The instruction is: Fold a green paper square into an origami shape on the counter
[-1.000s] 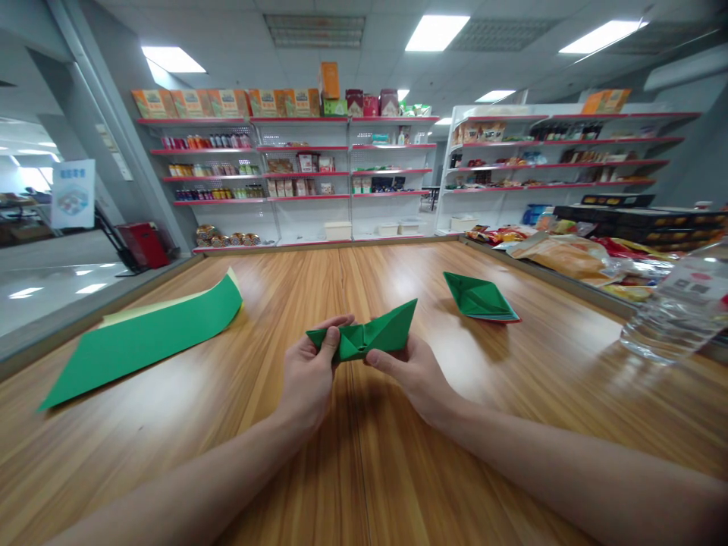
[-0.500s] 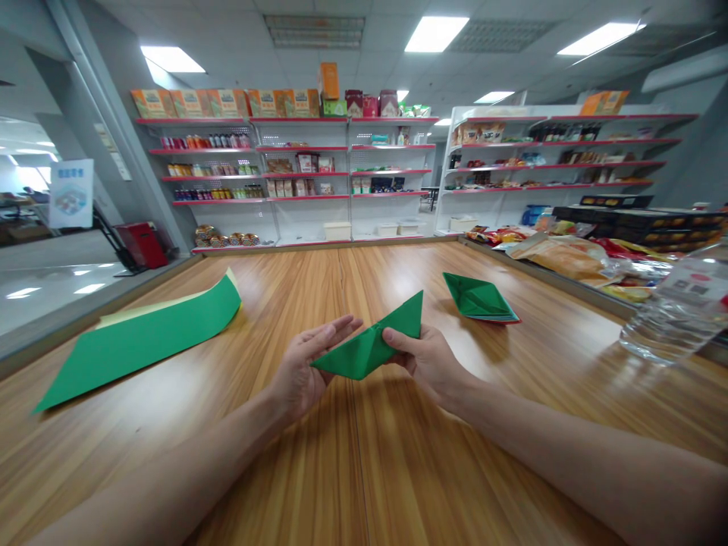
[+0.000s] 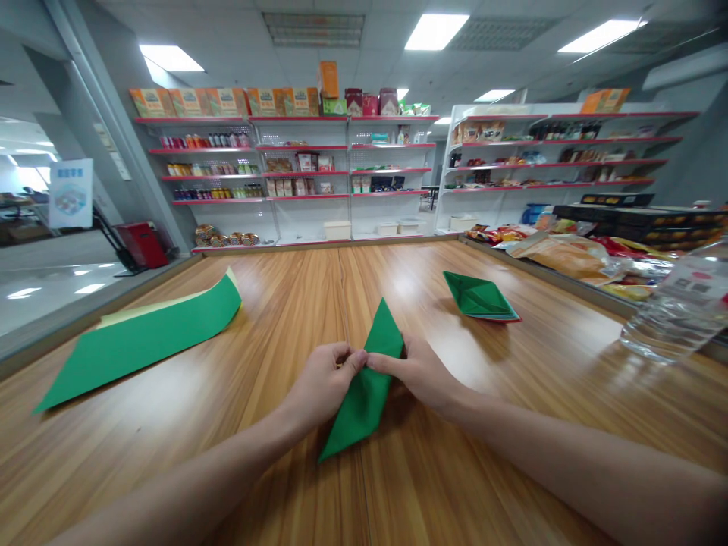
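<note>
A piece of folded green paper (image 3: 364, 402), pointed at both ends, is held over the middle of the table. My left hand (image 3: 330, 375) pinches its left edge between thumb and fingers. From the other side my right hand (image 3: 421, 371) grips it, thumb across the top and fingers hidden beneath. The two thumb tips meet near its middle. Beyond my right hand lies a stack of folded green papers (image 3: 478, 296), with red and pale blue edges showing underneath. Flat green sheets (image 3: 142, 349) with a curled right end and a yellow sheet behind them rest at the left.
A clear plastic bottle (image 3: 671, 311) stands at the table's right edge. Past that edge are packaged snacks (image 3: 569, 254) and black boxes (image 3: 642, 224). White shelves (image 3: 307, 212) with goods line the back, beyond the wooden table (image 3: 273, 303).
The folded green paper has turned from a slant to a steeper, nearly lengthwise position and come lower. My left hand has closed from spread fingers to a pinch on its edge.
</note>
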Available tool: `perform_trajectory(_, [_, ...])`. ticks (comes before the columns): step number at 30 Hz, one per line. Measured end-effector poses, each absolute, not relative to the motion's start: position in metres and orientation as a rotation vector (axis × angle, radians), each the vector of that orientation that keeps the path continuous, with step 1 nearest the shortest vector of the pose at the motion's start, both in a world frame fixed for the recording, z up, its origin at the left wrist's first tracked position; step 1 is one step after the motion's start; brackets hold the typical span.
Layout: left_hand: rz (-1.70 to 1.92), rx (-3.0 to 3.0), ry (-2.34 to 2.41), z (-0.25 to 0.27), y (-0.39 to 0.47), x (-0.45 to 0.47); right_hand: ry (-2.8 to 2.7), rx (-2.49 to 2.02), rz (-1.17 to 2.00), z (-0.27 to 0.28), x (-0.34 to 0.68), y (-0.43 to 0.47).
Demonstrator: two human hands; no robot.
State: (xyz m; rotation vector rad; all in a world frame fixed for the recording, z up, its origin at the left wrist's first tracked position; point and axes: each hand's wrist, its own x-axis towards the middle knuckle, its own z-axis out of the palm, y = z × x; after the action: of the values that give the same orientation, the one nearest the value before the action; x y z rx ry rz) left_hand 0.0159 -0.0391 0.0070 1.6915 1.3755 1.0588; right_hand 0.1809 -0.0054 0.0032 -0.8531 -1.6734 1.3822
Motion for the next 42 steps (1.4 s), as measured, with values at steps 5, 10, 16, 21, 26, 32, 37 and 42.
perform_trajectory(5, [1.194, 1.523, 1.425, 0.002, -0.038, 0.013, -1.732, -0.926, 1.689, 0.001, 0.177, -0.013])
perform_trajectory(10, [1.186, 1.486, 1.422, -0.002, -0.043, 0.021, -1.822, -0.929, 1.512, -0.001, 0.176, -0.025])
perform_trajectory(16, [1.185, 1.446, 1.336, 0.001, -0.05, 0.029, -1.853, -0.923, 1.444, -0.001, 0.175, -0.033])
perform_trajectory(21, [1.25, 1.413, 1.387, 0.004, -0.051, 0.028, -2.094, -0.86, 1.378, -0.002, 0.172, -0.037])
perform_trajectory(26, [1.211, 1.337, 1.419, 0.01, -0.053, 0.033, -2.203, -0.775, 1.416, 0.005, 0.173, -0.045])
perform_trajectory(32, [1.168, 1.218, 1.372, 0.012, -0.055, 0.039, -2.214, -0.709, 1.431, 0.012, 0.172, -0.055])
perform_trajectory(37, [1.364, 1.241, 1.461, 0.011, -0.053, 0.038, -2.287, -0.783, 1.314, 0.013, 0.167, -0.062])
perform_trajectory(42, [1.246, 1.199, 1.407, 0.011, -0.055, 0.042, -2.413, -0.636, 1.31, 0.012, 0.167, -0.067])
